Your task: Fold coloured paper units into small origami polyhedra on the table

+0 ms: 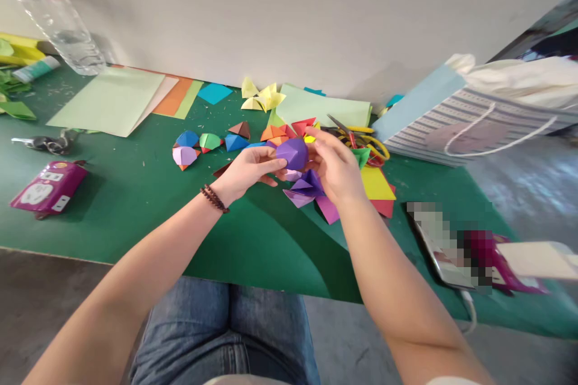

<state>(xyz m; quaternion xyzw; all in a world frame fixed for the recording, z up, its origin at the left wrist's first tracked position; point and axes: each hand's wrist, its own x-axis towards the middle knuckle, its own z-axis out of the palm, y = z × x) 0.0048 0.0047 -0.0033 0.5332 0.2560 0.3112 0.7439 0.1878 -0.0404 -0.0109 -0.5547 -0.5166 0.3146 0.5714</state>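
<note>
- Green cutting mat spreads across the table, dotted with paper scraps and folded coloured pyramids
- Purple folded paper polyhedron sits above the mat at mid-table, held up between both hands
- Left hand, beaded bracelet on its wrist, has its fingers laid against the near side of the piece
- Right hand wraps the far side, fingertips closed narrowly on the paper
- Yellow-handled scissors lie just beyond the right hand, with a striped paper gift bag farther right
</note>
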